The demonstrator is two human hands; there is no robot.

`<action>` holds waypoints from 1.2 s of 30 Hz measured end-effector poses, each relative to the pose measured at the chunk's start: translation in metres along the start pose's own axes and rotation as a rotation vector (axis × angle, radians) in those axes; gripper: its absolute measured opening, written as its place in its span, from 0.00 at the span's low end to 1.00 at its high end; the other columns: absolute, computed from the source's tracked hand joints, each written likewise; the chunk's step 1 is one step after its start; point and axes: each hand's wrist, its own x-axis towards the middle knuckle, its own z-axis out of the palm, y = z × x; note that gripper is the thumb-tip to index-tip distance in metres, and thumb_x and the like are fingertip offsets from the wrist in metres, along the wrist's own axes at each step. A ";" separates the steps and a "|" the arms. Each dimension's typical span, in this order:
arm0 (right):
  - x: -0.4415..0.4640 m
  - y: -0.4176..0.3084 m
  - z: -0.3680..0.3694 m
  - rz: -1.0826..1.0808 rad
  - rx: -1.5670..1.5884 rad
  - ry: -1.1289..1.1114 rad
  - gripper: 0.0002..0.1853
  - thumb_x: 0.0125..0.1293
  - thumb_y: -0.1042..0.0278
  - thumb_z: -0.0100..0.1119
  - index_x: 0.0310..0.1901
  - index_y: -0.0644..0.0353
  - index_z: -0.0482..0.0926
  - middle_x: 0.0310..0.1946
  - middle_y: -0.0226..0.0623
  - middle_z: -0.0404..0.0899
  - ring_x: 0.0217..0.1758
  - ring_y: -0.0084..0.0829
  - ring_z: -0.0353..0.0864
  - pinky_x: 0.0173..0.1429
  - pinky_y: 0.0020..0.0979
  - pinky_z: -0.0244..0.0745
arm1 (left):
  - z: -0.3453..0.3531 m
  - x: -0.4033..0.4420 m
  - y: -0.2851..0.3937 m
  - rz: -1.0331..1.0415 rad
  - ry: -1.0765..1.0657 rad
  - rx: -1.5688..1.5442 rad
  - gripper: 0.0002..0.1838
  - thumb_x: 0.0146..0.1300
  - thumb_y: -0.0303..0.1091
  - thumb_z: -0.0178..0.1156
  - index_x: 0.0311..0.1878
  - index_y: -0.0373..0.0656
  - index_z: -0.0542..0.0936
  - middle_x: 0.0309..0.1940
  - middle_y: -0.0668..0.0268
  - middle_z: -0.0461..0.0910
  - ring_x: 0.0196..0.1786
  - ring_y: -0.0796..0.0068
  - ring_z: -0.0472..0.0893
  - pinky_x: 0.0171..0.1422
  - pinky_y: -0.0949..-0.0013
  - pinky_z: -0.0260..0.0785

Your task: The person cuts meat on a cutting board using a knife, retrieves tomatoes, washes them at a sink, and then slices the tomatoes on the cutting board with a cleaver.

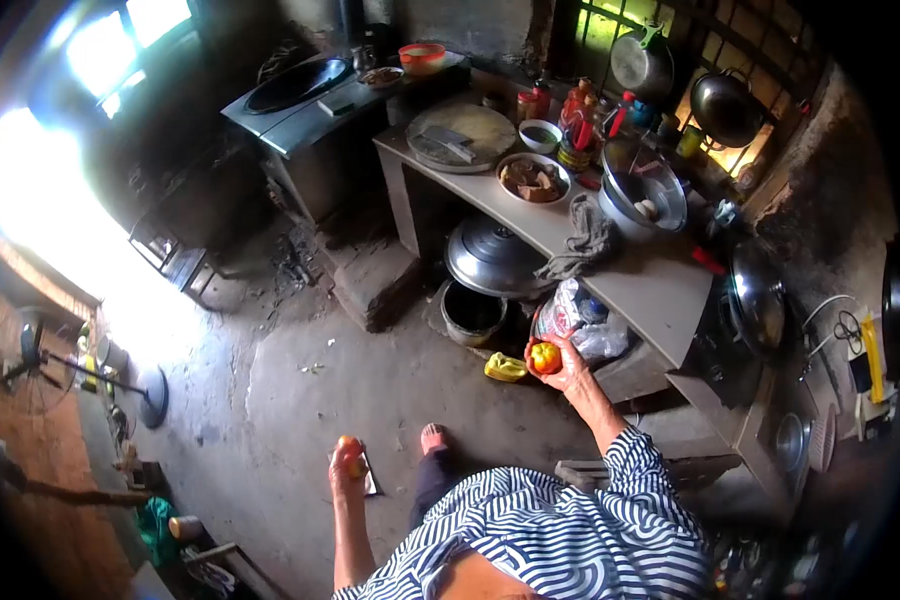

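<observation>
My right hand (566, 368) is closed around a yellow and red tomato (545, 358), close to the front of the worktop. On the other side, my left hand (346, 472) hangs low over the floor, its fingers wrapped round orange-red tomatoes (347, 441), partly hidden by the fingers. Behind that hand shows a pale flat piece (370, 470); I cannot tell if it is held or lies on the floor. A yellow bag (505, 367) is on the floor just left of my right hand, and plastic bags (600, 338) sit beyond it under the worktop.
On the worktop (660, 300) are a round board (440, 125) with a cleaver (450, 143), a bowl of meat chunks (533, 181), a grey cloth (582, 240) and a metal basin (642, 205). Below stands a pot (473, 312). A stove (300, 130) is farther back; a fan (90, 370) stands left.
</observation>
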 end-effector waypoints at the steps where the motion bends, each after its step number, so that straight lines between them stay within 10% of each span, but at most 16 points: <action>1: 0.001 -0.002 0.005 -0.052 -0.016 0.006 0.07 0.53 0.68 0.56 0.32 0.61 0.74 0.29 0.35 0.76 0.35 0.33 0.76 0.37 0.34 0.75 | 0.023 0.013 0.012 -0.017 -0.020 0.079 0.14 0.53 0.41 0.56 0.39 0.43 0.74 0.29 0.63 0.77 0.20 0.77 0.71 0.21 0.78 0.62; 15: 0.074 -0.048 0.067 -0.241 -0.092 0.148 0.08 0.54 0.67 0.54 0.32 0.63 0.74 0.30 0.37 0.76 0.35 0.34 0.76 0.37 0.33 0.74 | 0.350 0.260 0.099 0.298 -0.455 0.988 0.18 0.45 0.38 0.63 0.39 0.41 0.75 0.25 0.67 0.77 0.24 0.80 0.73 0.21 0.76 0.63; 27: 0.179 -0.097 0.138 -0.214 -0.165 0.094 0.10 0.53 0.64 0.57 0.31 0.62 0.75 0.28 0.38 0.77 0.32 0.35 0.77 0.35 0.35 0.74 | 0.552 0.372 0.139 0.634 -0.554 1.501 0.22 0.40 0.45 0.66 0.35 0.41 0.77 0.28 0.56 0.79 0.33 0.63 0.79 0.36 0.65 0.70; 36: 0.221 -0.108 0.173 -0.323 -0.149 0.108 0.11 0.54 0.61 0.57 0.33 0.60 0.76 0.28 0.38 0.77 0.32 0.34 0.77 0.35 0.35 0.73 | 0.715 0.456 0.121 1.043 -0.724 1.735 0.16 0.48 0.44 0.50 0.35 0.45 0.78 0.34 0.53 0.78 0.40 0.53 0.77 0.44 0.57 0.68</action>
